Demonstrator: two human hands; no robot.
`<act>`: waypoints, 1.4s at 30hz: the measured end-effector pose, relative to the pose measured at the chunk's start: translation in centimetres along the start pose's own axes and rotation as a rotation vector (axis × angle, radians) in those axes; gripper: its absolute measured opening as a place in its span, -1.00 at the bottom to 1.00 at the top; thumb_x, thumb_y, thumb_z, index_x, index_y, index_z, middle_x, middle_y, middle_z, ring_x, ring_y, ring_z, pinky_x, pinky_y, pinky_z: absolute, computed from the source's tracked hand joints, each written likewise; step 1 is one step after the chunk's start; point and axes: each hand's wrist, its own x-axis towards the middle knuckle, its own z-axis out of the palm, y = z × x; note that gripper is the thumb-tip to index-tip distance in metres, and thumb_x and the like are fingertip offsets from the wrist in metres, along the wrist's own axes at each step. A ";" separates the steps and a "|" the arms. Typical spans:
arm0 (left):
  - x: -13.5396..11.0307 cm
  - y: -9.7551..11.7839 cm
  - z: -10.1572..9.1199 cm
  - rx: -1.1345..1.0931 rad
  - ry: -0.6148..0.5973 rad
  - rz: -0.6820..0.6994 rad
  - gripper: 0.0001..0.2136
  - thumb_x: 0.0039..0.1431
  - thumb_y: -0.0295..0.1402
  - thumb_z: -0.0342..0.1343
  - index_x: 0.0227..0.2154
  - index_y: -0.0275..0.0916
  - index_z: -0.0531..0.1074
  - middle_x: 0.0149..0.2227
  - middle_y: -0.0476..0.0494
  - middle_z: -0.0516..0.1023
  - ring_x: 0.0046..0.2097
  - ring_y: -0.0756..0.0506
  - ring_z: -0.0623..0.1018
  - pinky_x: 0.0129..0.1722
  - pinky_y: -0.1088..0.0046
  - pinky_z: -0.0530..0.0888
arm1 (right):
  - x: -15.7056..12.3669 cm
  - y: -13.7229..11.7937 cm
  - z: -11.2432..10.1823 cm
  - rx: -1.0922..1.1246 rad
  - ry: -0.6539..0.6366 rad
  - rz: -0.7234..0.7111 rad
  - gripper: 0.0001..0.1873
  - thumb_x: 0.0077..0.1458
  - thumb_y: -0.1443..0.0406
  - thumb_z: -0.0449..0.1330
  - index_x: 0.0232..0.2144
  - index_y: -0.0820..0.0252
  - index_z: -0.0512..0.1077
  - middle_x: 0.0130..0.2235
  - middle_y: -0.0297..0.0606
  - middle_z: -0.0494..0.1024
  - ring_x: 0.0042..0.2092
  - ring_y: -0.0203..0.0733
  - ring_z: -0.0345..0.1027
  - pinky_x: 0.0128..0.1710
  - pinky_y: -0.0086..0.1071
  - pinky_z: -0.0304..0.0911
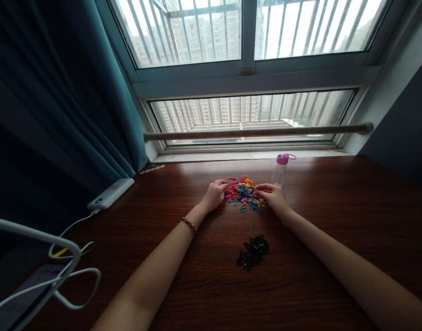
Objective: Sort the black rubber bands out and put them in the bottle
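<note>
Bands (pixel 244 191), coloured, lie piled far on the counter (pixel 317 220): left hand (pixel 215 195) curled at the left edge, right hand (pixel 274 196) pinched at the right; whether either grip holds a band cannot be told. Picking seems in hand; singling one band needs fine fingertips.

On the surface (pixel 335 207) the far pile of bands (pixel 244 192) lies between the left hand (pixel 216 194) and right hand (pixel 274 196); a bottle (pixel 280 169) stands just behind (rightward); a nearer heap (pixel 252 251) lies before it; a power bank (pixel 110 193) lies far left.
</note>
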 end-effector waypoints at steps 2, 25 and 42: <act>0.0 -0.1 0.0 -0.033 0.054 -0.007 -0.78 0.03 -0.57 -0.08 -0.29 -0.30 0.41 -0.19 -0.20 0.39 -0.14 -0.08 0.39 -0.10 0.37 0.34 | 0.2 0.4 -0.1 -0.063 0.005 -0.034 -0.70 -0.33 0.22 0.29 -0.44 0.27 0.48 -0.48 -0.21 0.54 -0.45 -0.18 0.41 -0.49 -0.39 0.31; 0.6 6.6 -3.7 -0.903 -0.655 -0.084 -0.81 -0.06 -0.33 0.15 -0.40 -0.35 0.50 -0.39 -0.16 0.53 -0.35 -0.03 0.49 -0.31 0.49 0.41 | 0.1 -0.8 -0.3 0.018 -0.069 -0.045 -0.69 -0.21 0.13 0.22 -0.46 0.25 0.36 -0.56 -0.28 0.46 -0.57 -0.32 0.28 -0.62 -0.48 0.17; 0.7 2.8 -1.7 -0.503 -0.048 -0.279 -0.77 0.07 -0.29 -0.01 -0.37 -0.34 0.46 -0.40 -0.15 0.50 -0.36 -0.04 0.44 -0.32 0.42 0.39 | -2.2 -4.9 -1.3 -0.062 -1.190 0.337 -0.66 -0.28 0.24 0.28 -0.37 0.31 0.50 -0.50 -0.26 0.52 -0.55 -0.35 0.34 -0.57 -0.53 0.22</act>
